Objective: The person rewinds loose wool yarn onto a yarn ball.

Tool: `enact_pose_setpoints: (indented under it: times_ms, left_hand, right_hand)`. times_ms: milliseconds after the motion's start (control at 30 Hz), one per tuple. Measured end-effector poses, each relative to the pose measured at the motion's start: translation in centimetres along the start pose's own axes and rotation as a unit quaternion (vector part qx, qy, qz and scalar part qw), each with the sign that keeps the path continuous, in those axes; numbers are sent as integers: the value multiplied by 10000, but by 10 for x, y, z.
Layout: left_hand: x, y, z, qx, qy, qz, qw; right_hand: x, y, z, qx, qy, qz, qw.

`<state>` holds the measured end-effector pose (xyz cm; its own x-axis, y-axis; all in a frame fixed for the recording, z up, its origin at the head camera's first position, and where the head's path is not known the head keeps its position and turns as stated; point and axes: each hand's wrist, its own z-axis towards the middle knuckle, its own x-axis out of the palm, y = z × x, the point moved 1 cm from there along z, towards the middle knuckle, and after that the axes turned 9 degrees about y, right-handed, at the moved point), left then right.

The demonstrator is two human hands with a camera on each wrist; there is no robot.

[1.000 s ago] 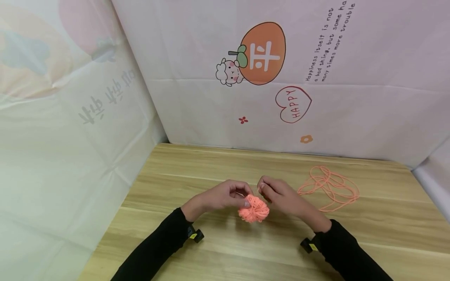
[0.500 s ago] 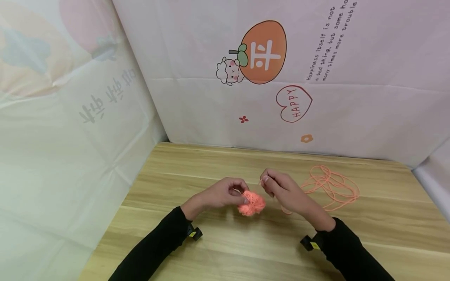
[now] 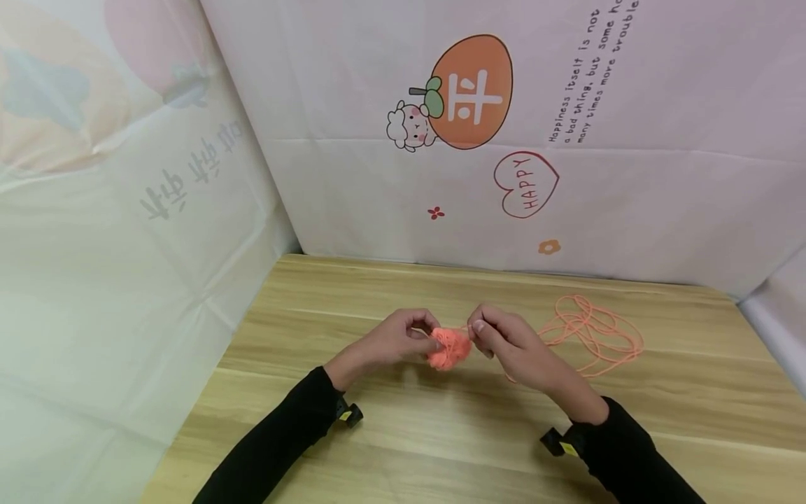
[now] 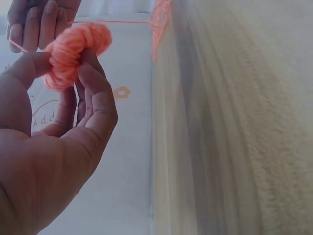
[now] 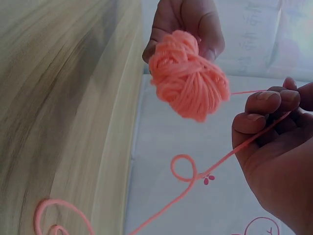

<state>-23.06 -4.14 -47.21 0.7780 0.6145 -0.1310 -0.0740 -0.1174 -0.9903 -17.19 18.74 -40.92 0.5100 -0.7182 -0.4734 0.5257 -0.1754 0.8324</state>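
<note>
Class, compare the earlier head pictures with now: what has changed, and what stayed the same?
The left hand and yarn ball have moved up the picture; the right hand has shifted slightly rightward. Both grips, on ball and strand, are kept. The loose yarn pile lies unmoved.

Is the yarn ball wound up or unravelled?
Wound up: the yarn ball is a compact bundle of wrapped strands, pinched by the left hand. One strand runs from it to the right hand.
</note>
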Motion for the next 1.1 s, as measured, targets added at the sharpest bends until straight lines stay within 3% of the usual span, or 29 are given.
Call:
enact_pose_setpoints:
  times_ms: [200,367,633,967,1100]
  left_hand:
    - [-2,-5,2,21,-275,-177,9995]
    - [-5,-6,3,43,-556,-177,9983]
    - [-11,-8,4,375,-671,-536,9956]
    - [-14,-14,6,294,-904,-900,9914]
    - [-15,-21,7,322,-891,-1009,9904]
  right_hand:
    - [7,26,0,-335,17,-171,9993]
    - [13,36,-1,-371,74,-324,9988]
    - [25,27,-6,-205,250,-649,9974]
    - [41,-7,-16,59,595,-605,9964]
    - [47,-3,-16,107,666,-550,9962]
